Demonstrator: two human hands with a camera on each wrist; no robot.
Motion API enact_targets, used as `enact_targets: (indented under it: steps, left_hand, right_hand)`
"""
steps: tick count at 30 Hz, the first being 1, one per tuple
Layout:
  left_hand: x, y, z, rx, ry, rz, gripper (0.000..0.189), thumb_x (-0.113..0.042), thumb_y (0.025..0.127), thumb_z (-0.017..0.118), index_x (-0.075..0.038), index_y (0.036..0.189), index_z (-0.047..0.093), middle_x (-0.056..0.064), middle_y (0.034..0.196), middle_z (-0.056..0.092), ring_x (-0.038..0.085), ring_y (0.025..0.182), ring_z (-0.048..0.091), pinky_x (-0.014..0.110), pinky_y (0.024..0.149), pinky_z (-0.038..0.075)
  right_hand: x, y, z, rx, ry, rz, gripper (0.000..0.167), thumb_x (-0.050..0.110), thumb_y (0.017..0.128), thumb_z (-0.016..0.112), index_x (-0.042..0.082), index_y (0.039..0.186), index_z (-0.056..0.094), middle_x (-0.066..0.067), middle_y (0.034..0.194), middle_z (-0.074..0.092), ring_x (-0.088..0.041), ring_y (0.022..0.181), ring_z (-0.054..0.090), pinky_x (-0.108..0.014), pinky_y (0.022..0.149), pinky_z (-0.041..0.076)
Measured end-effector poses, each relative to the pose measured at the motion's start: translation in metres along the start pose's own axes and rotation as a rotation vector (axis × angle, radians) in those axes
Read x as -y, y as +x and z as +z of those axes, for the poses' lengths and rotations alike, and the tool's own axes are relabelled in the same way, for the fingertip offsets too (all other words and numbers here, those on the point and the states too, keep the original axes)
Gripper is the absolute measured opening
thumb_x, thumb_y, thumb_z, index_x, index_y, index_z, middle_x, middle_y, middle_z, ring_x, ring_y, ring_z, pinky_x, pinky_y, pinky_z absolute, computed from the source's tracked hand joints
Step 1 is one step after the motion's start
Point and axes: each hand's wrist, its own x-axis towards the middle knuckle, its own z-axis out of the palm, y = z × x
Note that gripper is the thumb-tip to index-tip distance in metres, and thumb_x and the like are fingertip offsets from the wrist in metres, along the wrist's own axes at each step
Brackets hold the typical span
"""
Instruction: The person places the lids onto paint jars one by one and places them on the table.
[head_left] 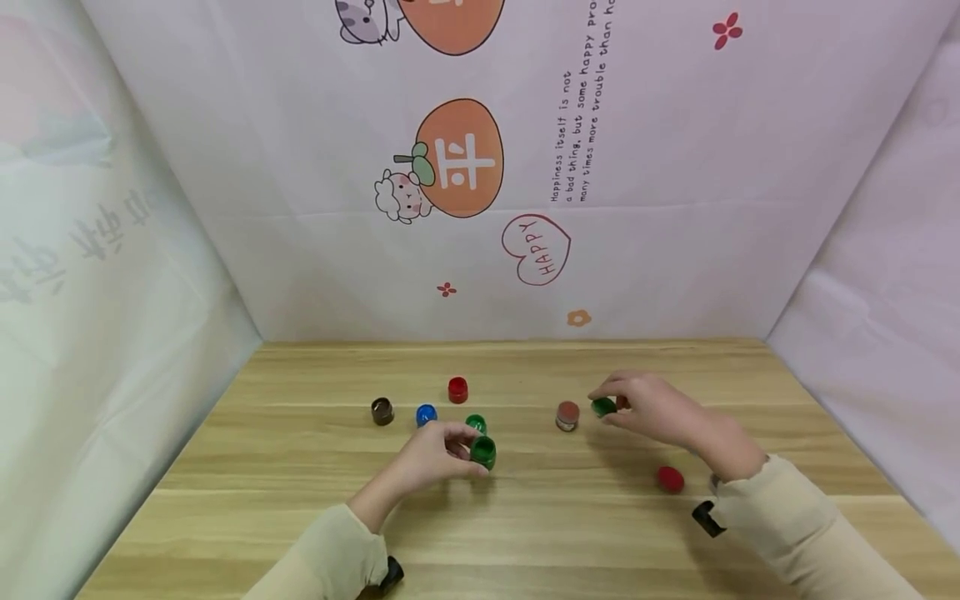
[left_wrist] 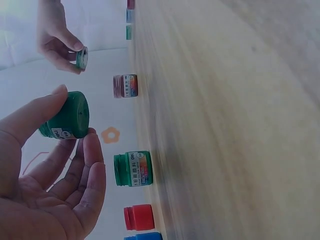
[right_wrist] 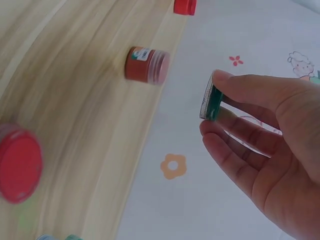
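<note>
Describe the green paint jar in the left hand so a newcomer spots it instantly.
Look at the wooden tabletop, then the person's left hand above it. Its fingertips hold a small, uncapped green paint jar. Unlike the similar green jar standing on the wood just beyond it, this one is held up in the air.

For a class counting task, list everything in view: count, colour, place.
Dark jar: 1, blackish brown, leftmost
Blue jar: 1, blue, centre-left
Red jar: 1, red, rearmost
Held jar: 1, green, left hand
Green jar: 1, green, behind held jar
Brown jar: 1, reddish brown, centre-right
Green lid: 1, green, right hand
Red lid: 1, red, right side
Obscured items: number unclear, blue and green, right
Table: 1, tan, beneath jars
Cloth walls: 3, printed white, back and sides
Wrist devices: 2, black, at wrists
Sleeves: 2, cream, over forearms
Hands: 2, bare, above table
</note>
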Motion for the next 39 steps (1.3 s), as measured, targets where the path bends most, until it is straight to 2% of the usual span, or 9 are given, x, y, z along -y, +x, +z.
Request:
enact_targets:
  steps: [9,18,26,34,39]
  left_hand:
    - [-0.003,0.001,0.001,-0.005,0.010,-0.003,0.044,-0.017,0.081,0.089,-0.002,0.119,0.072,0.001,0.104,0.070,0.013,0.086,0.063,0.029,0.079,0.054]
    - [-0.007,0.001,0.006,0.004,0.007,-0.001,0.043,-0.015,0.081,0.089,-0.001,0.119,0.073,0.002,0.105,0.070,0.012,0.087,0.063,0.028,0.079,0.053]
    - [-0.006,0.005,0.010,0.010,0.011,0.018,0.043,-0.016,0.082,0.089,-0.002,0.119,0.073,-0.001,0.101,0.070,0.011,0.085,0.063,0.028,0.078,0.054]
    - [-0.004,0.008,0.012,-0.001,-0.014,-0.001,0.042,-0.017,0.080,0.090,-0.004,0.116,0.072,-0.002,0.097,0.069,0.012,0.085,0.064,0.031,0.078,0.054]
    - [-0.005,0.008,0.012,-0.008,-0.034,-0.015,0.041,-0.018,0.080,0.090,-0.004,0.115,0.072,-0.001,0.097,0.069,0.013,0.086,0.065,0.031,0.079,0.055]
  right_hand:
    - [0.018,0.004,-0.001,-0.015,-0.020,-0.065,0.029,0.003,0.086,0.081,0.003,0.114,0.076,-0.003,0.108,0.069,-0.014,0.083,0.058,-0.027,0.067,0.051]
    - [0.033,0.011,0.001,-0.010,0.016,-0.120,0.028,0.005,0.088,0.080,0.010,0.115,0.077,0.003,0.108,0.069,-0.014,0.087,0.060,-0.027,0.069,0.051]
    - [0.045,0.020,0.004,0.013,0.025,-0.154,0.030,0.007,0.088,0.081,0.006,0.118,0.075,0.004,0.106,0.069,-0.014,0.089,0.063,-0.027,0.072,0.054]
    - [0.057,0.027,0.010,0.037,0.076,-0.228,0.028,0.003,0.089,0.079,0.003,0.116,0.075,-0.003,0.106,0.069,-0.017,0.083,0.064,-0.028,0.071,0.056]
    - [0.065,0.031,0.018,0.028,0.076,-0.294,0.030,0.001,0.087,0.081,0.004,0.116,0.075,-0.006,0.108,0.069,-0.013,0.081,0.061,-0.025,0.068,0.054]
